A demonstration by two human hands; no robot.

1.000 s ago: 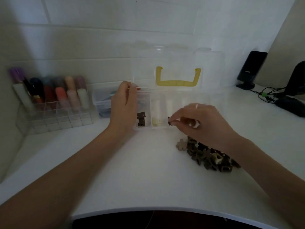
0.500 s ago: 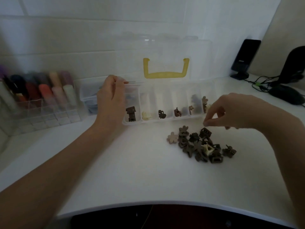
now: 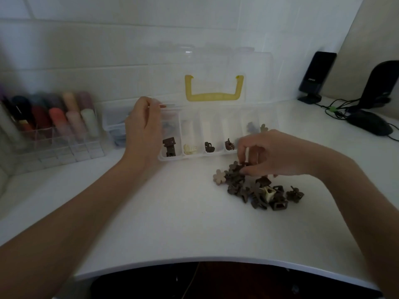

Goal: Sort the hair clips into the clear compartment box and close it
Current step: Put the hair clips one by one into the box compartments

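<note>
My right hand (image 3: pixel 274 154) reached down into the far edge of the heap of hair clips (image 3: pixel 257 188), fingertips pinched on a dark clip at the top of the pile, presumably to lift it for sorting. My left hand (image 3: pixel 143 131) rested against the left end of the clear box (image 3: pixel 194 157), fingers curled at its back corner, most likely to steady the light plastic while the other hand worked; whether it truly gripped the wall I could not tell. The box sat just beyond the heap, lid (image 3: pixel 213 67) thrown back upright against the wall, yellow handle (image 3: pixel 213 96) showing through it, so the task was far from closing. Counted from the left: one dark square clip (image 3: pixel 169 146) in the first compartment, one cream clip (image 3: pixel 190 149) in the second, one dark clip (image 3: pixel 209 147) in the third, one brown clip (image 3: pixel 229 145) in the fourth; further right, two flower shapes showed above my knuckles. The heap held well over a dozen clips, mostly brown, with one pale flower clip (image 3: pixel 219 176) at its left edge and one cream clip near the middle. A rack of tubes (image 3: pixel 54 124) stood to the left, a speaker (image 3: pixel 316 76) to the right
</note>
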